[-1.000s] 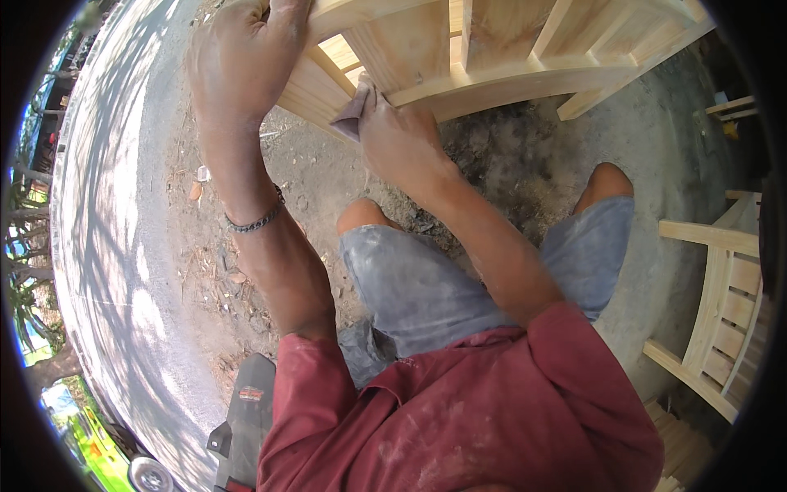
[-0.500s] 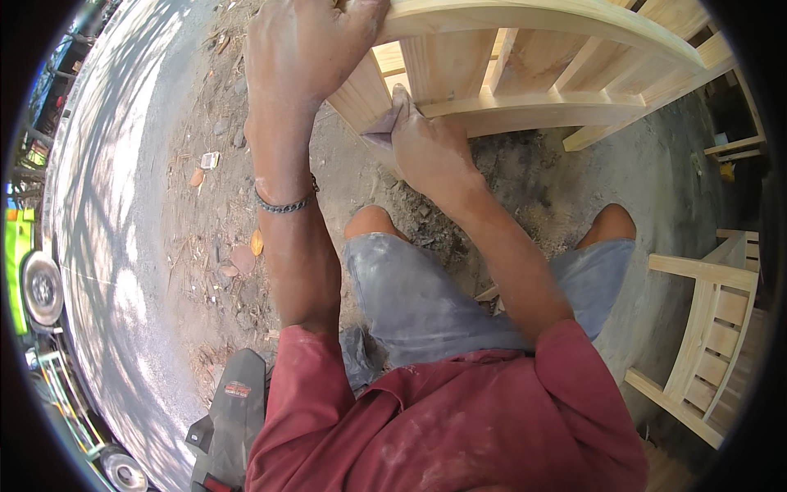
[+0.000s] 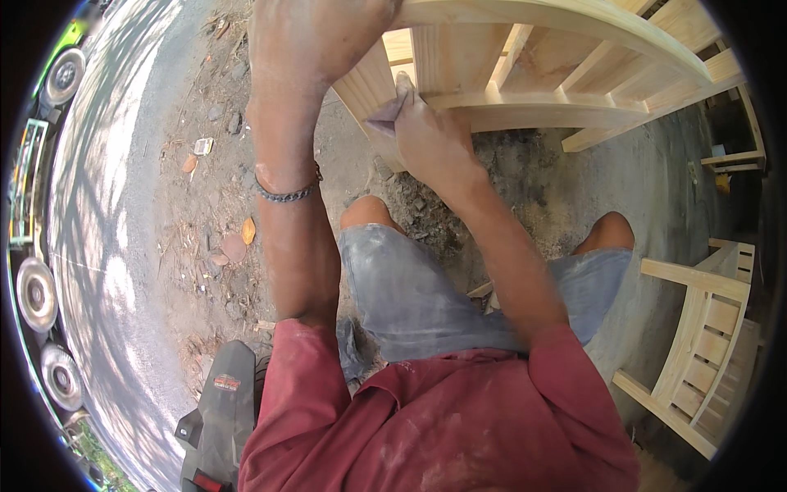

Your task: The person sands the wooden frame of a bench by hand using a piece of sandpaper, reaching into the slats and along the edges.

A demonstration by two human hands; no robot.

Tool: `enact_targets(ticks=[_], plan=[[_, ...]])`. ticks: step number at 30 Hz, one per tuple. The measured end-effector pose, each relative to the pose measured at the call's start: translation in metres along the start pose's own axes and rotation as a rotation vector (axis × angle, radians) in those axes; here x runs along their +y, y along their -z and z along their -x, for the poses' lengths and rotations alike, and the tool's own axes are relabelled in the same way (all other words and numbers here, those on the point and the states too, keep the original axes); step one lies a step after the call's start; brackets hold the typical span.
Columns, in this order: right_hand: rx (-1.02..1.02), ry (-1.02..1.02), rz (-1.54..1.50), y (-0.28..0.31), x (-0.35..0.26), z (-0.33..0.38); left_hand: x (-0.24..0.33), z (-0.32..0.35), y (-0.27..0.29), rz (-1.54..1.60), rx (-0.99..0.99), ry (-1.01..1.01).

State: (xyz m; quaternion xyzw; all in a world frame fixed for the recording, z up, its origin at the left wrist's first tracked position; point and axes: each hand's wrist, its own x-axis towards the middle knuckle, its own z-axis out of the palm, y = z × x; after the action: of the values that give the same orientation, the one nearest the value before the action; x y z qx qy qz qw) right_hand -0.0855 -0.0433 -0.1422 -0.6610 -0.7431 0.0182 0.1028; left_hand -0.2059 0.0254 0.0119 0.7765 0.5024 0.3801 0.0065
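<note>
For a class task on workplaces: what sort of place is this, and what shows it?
Probably a roadside woodworking spot: a bare-looking slatted wooden piece ahead, another slatted wooden frame at the right, and a shadow-streaked road with vehicles at the left.

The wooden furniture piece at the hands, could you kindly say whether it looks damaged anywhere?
Nothing stands out: the wooden furniture piece shows no obvious break, though the left hand covers part of it.
</note>
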Motion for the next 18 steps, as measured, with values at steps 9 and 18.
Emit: enact_targets(ticks=[9, 18], plan=[[0.073, -0.041, -0.097, 0.005, -0.001, 0.002, 0.003, 0.001, 0.000, -0.033, 0.005, 0.033], [-0.009, -0.058, 0.099, 0.007, -0.015, 0.016, 0.007, 0.001, 0.005, 0.026, -0.019, 0.068]])
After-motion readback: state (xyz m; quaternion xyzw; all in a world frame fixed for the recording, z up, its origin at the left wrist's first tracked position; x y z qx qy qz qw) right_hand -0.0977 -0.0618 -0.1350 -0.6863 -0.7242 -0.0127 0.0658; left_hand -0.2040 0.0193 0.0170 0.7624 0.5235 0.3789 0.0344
